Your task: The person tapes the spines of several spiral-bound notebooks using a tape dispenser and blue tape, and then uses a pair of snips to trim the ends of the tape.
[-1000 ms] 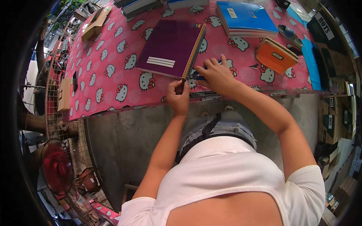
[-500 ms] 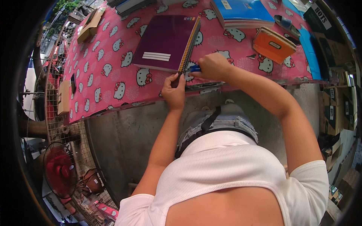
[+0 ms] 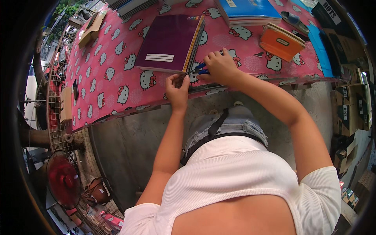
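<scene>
A purple spiral notebook [image 3: 170, 41] lies closed on the pink patterned tablecloth, its dark coil binding [image 3: 195, 49] along the right side. At the near end of that coil, my left hand [image 3: 177, 92] is closed, thumb and fingers pinched on the coil's tip. My right hand [image 3: 223, 68] comes from the right and holds a pair of blue-handled pliers [image 3: 203, 71]. The handles are spread, and the jaws point left toward the coil's end. Whether the jaws touch the wire is too small to tell.
Right of my right hand stands an orange box-like case [image 3: 281, 43]. A stack of blue notebooks [image 3: 250, 13] lies at the back, with another notebook stack [image 3: 129, 8] at the far left. Cardboard boxes [image 3: 344, 109] line the right side; a red fan [image 3: 64, 179] stands lower left.
The pliers' handles have spread, and my right hand's fingers have loosened and lifted around them. My left hand keeps its pinch at the coil's end. The whole view has shifted slightly.
</scene>
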`<state>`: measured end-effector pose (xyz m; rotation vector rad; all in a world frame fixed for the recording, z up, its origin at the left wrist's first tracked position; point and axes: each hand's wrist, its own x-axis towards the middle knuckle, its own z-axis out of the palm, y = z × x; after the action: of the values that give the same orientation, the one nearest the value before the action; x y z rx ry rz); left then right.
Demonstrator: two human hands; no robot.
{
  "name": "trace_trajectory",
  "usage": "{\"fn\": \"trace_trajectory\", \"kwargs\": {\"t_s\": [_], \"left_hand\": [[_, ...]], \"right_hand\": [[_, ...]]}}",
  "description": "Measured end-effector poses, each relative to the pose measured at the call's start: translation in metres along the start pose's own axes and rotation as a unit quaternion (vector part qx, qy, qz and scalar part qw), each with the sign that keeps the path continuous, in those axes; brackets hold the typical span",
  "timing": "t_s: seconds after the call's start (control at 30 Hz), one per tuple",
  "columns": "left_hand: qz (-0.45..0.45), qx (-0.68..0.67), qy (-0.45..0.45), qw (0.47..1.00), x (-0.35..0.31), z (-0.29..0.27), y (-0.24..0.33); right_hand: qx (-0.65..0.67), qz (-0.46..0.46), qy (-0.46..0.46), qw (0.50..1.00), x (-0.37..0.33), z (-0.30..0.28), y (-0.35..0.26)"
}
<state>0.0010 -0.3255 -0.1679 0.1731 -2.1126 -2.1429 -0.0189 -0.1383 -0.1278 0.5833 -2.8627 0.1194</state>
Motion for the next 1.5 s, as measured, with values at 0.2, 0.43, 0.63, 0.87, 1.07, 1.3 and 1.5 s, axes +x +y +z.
{"fn": "trace_trajectory", "kwargs": {"t_s": [0.2,0.43,0.63,0.87,1.07,1.3,1.5], "left_hand": [[0.005,0.006,-0.002,1.000,-0.001,-0.003,-0.008],[0.027,-0.008,0.009,1.000,-0.005,0.000,-0.005],[0.008,0.026,-0.023,0.999,-0.003,-0.004,0.003],[-0.034,-0.033,0.007,0.999,-0.001,-0.011,0.000],[-0.027,0.101,-0.047,0.993,0.007,-0.010,0.001],[-0.010,0.106,-0.052,0.993,0.009,-0.009,-0.009],[-0.007,0.091,-0.047,0.995,0.012,-0.012,-0.016]], "right_hand": [[0.014,0.005,0.028,1.000,-0.003,0.000,-0.001],[0.021,-0.001,0.002,1.000,0.003,0.002,-0.005],[0.070,0.018,-0.108,0.992,0.014,-0.017,-0.002],[0.087,0.049,-0.189,0.977,0.011,-0.023,0.002],[-0.010,-0.016,-0.005,1.000,-0.001,0.007,0.003],[-0.015,-0.026,0.021,0.999,0.009,0.001,-0.005],[0.095,0.020,-0.146,0.984,0.013,-0.015,-0.003]]}}
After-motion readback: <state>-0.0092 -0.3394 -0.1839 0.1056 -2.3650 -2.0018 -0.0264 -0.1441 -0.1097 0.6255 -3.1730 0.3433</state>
